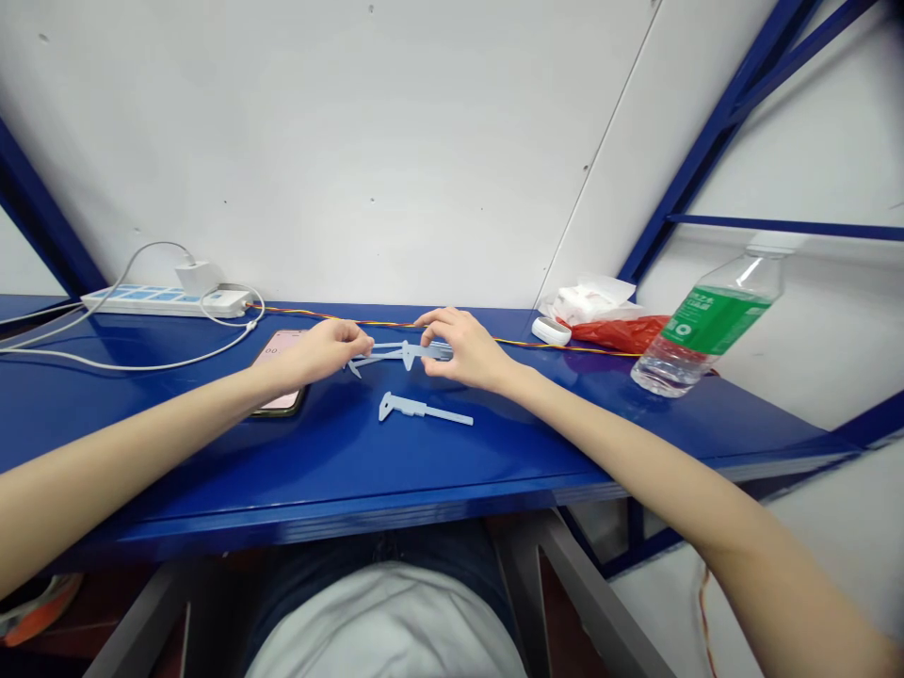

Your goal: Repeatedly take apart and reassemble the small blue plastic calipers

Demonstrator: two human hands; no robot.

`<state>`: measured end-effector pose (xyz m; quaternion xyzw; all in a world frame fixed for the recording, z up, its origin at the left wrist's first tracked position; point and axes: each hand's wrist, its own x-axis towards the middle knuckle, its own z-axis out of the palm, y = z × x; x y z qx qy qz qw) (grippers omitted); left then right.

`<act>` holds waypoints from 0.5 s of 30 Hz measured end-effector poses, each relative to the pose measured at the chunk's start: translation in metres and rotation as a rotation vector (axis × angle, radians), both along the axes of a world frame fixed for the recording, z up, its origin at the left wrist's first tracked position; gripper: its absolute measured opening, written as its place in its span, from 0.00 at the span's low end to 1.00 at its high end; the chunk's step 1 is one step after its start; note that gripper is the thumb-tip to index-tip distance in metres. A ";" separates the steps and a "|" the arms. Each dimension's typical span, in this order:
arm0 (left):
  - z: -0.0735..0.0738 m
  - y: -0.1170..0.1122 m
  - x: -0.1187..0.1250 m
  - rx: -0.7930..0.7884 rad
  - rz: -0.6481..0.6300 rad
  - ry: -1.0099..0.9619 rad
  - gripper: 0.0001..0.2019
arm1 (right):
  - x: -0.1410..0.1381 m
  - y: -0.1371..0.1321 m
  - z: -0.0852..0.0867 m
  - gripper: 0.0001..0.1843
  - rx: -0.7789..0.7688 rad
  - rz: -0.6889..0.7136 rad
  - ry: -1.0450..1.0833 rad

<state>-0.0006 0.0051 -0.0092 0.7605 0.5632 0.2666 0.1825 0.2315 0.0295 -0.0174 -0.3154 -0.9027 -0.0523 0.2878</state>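
Observation:
My left hand [329, 350] has its thumb and fingers pinched on one end of a light grey plastic caliper [387, 355]. A jaw shows just under those fingertips. To the right, my right hand [466, 350] curls its thumb and fingers around more light grey calipers [436, 351], which overlap so that I cannot tell them all apart. Part of them is hidden by the fingers. Nearer the table's front edge, a separate caliper [424, 411] lies flat with its jaws to the left, touched by neither hand.
A phone [286, 407] lies under my left wrist on the blue table [339, 480]. Back left are a white power strip [166, 301], charger and cables. At right stand a water bottle [706, 325], a red bag [621, 332] and a small white device [551, 330]. A thin wire [512, 342] runs behind.

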 end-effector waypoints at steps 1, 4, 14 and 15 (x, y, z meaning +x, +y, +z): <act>0.000 0.002 -0.002 -0.004 0.032 0.007 0.17 | 0.003 0.003 0.000 0.05 -0.005 -0.016 0.008; 0.002 -0.003 0.004 -0.006 0.002 0.018 0.19 | 0.003 0.002 0.000 0.05 0.012 -0.025 0.041; 0.003 -0.019 0.018 -0.049 0.028 -0.088 0.16 | -0.013 -0.014 0.001 0.06 0.109 -0.014 0.020; 0.003 -0.014 0.012 -0.042 0.049 -0.098 0.16 | -0.007 -0.008 0.001 0.06 0.094 -0.035 0.012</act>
